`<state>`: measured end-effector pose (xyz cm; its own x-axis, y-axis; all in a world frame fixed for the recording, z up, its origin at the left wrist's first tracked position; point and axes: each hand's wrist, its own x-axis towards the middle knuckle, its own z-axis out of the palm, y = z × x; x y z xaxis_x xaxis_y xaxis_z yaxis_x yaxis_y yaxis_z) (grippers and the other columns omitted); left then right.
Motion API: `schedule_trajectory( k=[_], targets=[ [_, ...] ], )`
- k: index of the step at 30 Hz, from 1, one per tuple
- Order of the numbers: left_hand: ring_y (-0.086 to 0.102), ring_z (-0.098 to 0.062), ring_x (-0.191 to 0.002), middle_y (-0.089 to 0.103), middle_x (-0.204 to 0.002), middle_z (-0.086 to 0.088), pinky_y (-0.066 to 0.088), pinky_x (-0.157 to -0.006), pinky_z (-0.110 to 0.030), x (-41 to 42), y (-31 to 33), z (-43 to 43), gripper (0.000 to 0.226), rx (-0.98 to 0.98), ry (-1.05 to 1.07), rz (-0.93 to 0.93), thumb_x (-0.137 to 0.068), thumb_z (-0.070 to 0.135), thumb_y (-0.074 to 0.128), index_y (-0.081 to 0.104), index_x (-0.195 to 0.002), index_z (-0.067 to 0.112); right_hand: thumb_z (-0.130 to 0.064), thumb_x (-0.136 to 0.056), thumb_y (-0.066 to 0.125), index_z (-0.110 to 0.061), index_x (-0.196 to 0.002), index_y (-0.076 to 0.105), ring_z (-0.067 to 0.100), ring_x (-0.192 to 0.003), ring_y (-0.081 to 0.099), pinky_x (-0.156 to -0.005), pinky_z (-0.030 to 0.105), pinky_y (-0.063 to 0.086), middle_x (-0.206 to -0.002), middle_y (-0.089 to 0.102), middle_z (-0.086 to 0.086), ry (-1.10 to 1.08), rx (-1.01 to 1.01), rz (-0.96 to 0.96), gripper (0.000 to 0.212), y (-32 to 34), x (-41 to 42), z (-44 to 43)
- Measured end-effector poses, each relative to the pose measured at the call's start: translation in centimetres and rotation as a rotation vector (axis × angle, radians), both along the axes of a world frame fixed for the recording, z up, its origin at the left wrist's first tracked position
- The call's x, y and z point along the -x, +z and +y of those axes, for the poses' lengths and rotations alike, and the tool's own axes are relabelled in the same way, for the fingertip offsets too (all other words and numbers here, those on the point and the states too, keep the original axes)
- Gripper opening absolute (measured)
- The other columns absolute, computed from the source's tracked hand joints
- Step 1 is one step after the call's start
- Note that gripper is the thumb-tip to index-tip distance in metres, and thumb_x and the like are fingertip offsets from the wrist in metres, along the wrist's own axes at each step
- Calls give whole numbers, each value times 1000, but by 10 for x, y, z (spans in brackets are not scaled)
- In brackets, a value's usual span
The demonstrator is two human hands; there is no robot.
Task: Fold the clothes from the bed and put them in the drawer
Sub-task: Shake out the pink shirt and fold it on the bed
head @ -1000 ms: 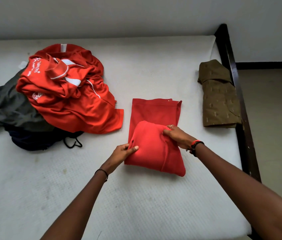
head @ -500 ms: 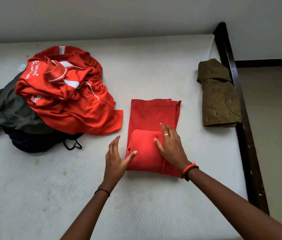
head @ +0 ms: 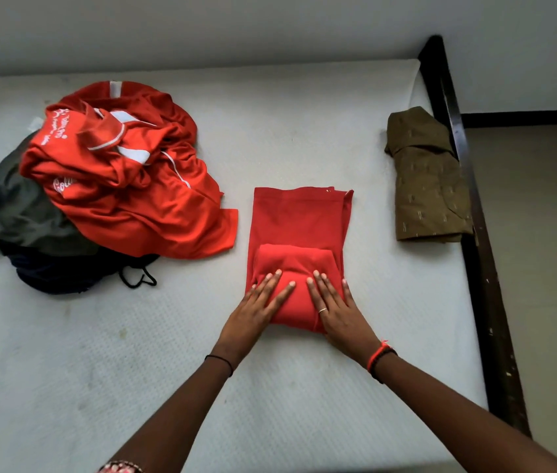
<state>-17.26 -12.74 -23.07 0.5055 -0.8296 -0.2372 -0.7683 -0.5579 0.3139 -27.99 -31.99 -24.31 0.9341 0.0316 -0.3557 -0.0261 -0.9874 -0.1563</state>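
Note:
A red garment point(head: 299, 223) lies half folded in the middle of the white mattress point(head: 99, 353), its near end doubled over into a thick pad. My left hand point(head: 256, 312) presses flat on the pad's left side, fingers spread. My right hand point(head: 336, 308), with a ring, presses flat on its right side. Neither hand grips the cloth. An unfolded red jersey with white trim point(head: 126, 172) tops a heap at the left, over a grey garment point(head: 7, 209) and a dark navy one point(head: 62, 271).
A folded olive-brown garment point(head: 427, 179) lies by the mattress's right edge. The dark wooden bed frame point(head: 485, 268) runs along the right side, with bare floor point(head: 543, 268) beyond it. A pale wall stands behind the bed. No drawer is in view.
Both hands let go of the folded-over end and came down flat on it. The raised pad of red cloth is now pressed lower and neater.

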Motion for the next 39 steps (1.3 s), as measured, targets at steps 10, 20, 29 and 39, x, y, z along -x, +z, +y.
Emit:
schedule_trajectory(
  k=[10,20,29,39],
  targets=[
    [9,-22,-146,0,-159,-8,11,-115,-21,-13,44,-2,83,-155,-83,464,-85,-10,38,-7,-149,16,-7,-88,50,-10,-146,-20,22,-146,13,-113,39,24,-159,0,11,3,-381,422,91,49,-4,-9],
    [58,-13,-88,64,-101,-5,44,-66,-10,-93,79,-18,65,-297,164,881,-58,20,59,59,-122,10,-6,-82,58,-15,-134,46,7,-87,57,-64,8,47,-107,56,-3,-238,-834,652,55,105,-69,-60],
    [58,9,-53,61,-76,-2,41,-53,-5,-149,43,-21,30,132,614,836,-89,0,59,54,-119,3,-8,-90,52,-15,-134,48,18,-92,57,-69,22,51,-116,59,9,-303,-545,386,45,75,-133,-107],
    [53,-25,-81,59,-87,-19,42,-81,-38,-59,3,-18,19,577,1465,402,-92,18,57,55,-85,1,-61,-82,58,-24,-136,46,17,-121,51,-104,35,38,-134,53,-1,-291,-525,248,66,61,-168,-70]
  ],
)
